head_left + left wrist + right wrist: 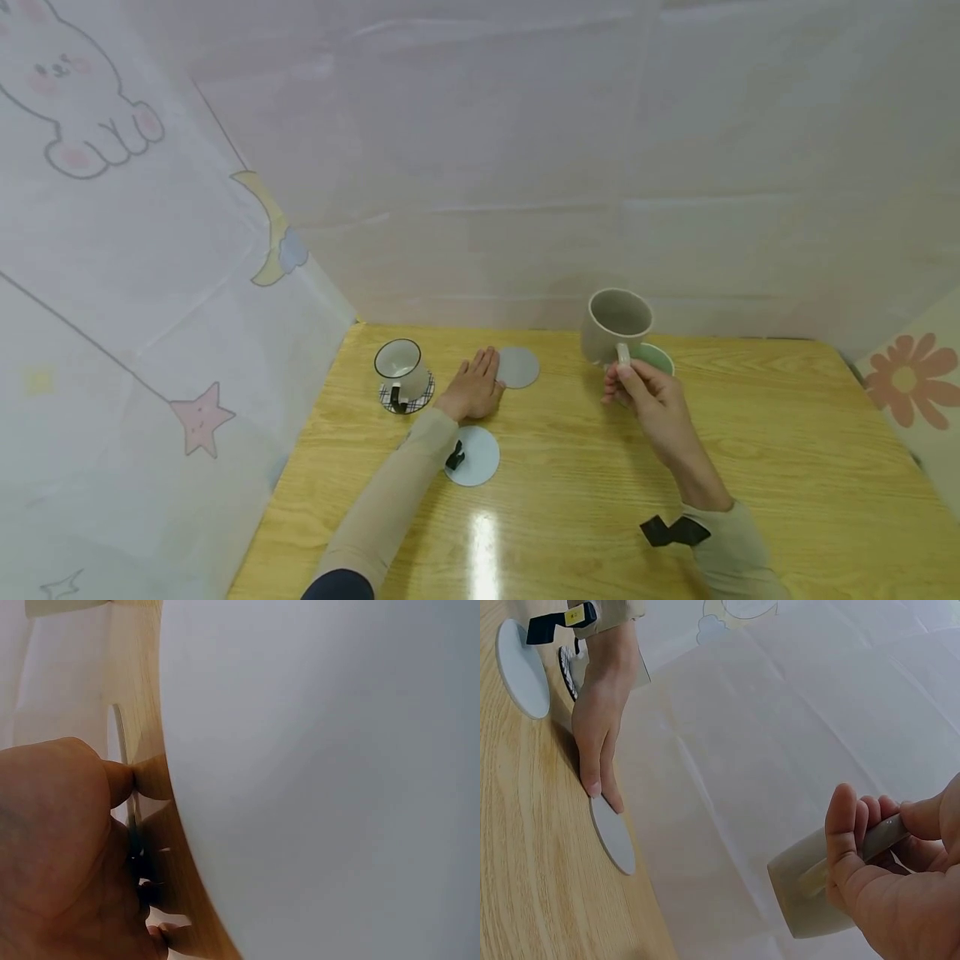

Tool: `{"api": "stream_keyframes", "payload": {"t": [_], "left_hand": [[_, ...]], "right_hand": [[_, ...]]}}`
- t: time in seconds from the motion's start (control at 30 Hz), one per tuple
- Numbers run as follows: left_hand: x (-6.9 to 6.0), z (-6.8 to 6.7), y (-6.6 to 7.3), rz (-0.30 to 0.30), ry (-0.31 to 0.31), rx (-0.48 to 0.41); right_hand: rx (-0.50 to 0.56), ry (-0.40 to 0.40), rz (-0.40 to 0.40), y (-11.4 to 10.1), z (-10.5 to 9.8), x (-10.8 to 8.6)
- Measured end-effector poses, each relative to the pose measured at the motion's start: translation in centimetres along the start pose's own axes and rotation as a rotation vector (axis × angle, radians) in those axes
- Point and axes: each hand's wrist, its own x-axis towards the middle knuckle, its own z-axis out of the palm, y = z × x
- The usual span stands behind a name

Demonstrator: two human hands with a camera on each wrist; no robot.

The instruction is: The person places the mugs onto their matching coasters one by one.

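The mug [602, 340] is probably ceramic, so I expect it to be stiff, rather heavy, smooth to slip and easy to break; its handle [623, 355] is the safest place to hold. It looks plain, grey-beige and a little shiny. The right hand [660, 408] pinches this handle and holds the mug up over the back of the table [570, 500], partly hiding a green cup [657, 359]. The left hand [472, 390], its fingers straight, touches a grey coaster [519, 367].
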Motion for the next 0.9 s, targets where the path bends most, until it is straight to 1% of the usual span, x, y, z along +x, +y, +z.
{"api": "stream_keyframes", "payload": {"t": [0.23, 0.5, 0.73, 0.9], "left_hand": [[0.2, 0.0, -0.1, -0.006, -0.007, 0.004], [0.1, -0.1, -0.1, -0.006, -0.011, 0.007], [0.2, 0.1, -0.1, -0.013, -0.015, 0.008], [0.2, 0.0, -0.1, -0.010, -0.010, 0.014]], "right_hand": [[-0.003, 0.004, 0.002, 0.2, 0.4, 0.4], [-0.045, 0.001, -0.015, 0.4, 1.0, 0.9], [-0.012, -0.040, -0.036, 0.9, 1.2, 1.2], [-0.003, -0.045, -0.024, 1.2, 1.4, 1.3]]}}
